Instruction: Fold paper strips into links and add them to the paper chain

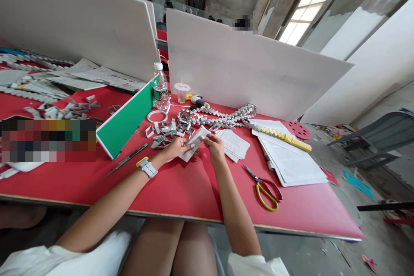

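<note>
My left hand (176, 148) pinches the left side of a small printed paper sheet (189, 152), held just above the red table. At the sheet's upper right, my right hand (214, 144) grips it between thumb and fingers. Folded paper links (158, 140) lie loose in a pile behind my left hand. A long chain of folded paper (223, 118) runs across the table beyond both hands and ends in a yellow section (284, 138). Cut printed slips (234, 144) lie right of my right hand.
Scissors (265, 189) lie at right, near a stack of white paper (294, 166). A utility knife (127, 158) is at left, by an upright green board (129, 120). Behind stand a water bottle (161, 90), a lidded cup (182, 92) and a white partition (246, 64).
</note>
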Available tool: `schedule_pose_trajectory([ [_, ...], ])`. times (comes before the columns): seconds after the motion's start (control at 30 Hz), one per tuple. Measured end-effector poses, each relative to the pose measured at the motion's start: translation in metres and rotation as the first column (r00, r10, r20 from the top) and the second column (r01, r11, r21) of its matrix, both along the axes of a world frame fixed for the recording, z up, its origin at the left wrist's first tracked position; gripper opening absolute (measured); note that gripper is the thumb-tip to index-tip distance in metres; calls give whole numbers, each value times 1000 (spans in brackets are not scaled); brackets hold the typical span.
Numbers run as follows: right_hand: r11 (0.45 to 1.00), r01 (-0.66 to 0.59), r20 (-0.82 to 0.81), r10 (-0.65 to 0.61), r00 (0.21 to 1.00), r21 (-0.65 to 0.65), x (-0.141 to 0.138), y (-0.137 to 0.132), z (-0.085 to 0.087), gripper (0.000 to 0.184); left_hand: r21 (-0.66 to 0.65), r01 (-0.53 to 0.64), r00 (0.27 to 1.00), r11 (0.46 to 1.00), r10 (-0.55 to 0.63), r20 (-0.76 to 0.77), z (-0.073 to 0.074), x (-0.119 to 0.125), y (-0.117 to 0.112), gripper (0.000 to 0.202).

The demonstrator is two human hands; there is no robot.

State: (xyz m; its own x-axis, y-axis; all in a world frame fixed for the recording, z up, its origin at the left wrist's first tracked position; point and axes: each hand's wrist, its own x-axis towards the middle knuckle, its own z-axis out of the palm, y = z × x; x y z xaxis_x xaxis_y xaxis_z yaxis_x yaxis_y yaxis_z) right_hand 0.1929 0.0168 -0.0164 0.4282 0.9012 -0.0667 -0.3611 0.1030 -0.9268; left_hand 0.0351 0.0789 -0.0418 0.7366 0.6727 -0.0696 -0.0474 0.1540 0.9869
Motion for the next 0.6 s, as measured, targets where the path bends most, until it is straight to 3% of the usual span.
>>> schedule_pose_trajectory([
  [0.13,994,-109,8,109,994,17,-6,-2,-2,29,11,-25,1000,1000,25,12,-2,0,0,43],
  [0.27,961,-270,-39,268,963,-67,-26,-3,-10,29,116,-55,996,992,63,-68,-5,1,-1,39],
  [0.33,972,-220,-74,214,974,-78,-34,-2,-13,30,118,-23,996,993,32,-77,-4,2,-3,38],
  [0.43,992,-110,-126,100,987,-69,-33,2,-14,29,20,91,994,996,-89,-58,0,4,-6,39],
  [0.6,993,94,-229,-107,968,-64,14,8,-12,21,-138,201,976,970,-210,-60,7,3,-10,44],
])
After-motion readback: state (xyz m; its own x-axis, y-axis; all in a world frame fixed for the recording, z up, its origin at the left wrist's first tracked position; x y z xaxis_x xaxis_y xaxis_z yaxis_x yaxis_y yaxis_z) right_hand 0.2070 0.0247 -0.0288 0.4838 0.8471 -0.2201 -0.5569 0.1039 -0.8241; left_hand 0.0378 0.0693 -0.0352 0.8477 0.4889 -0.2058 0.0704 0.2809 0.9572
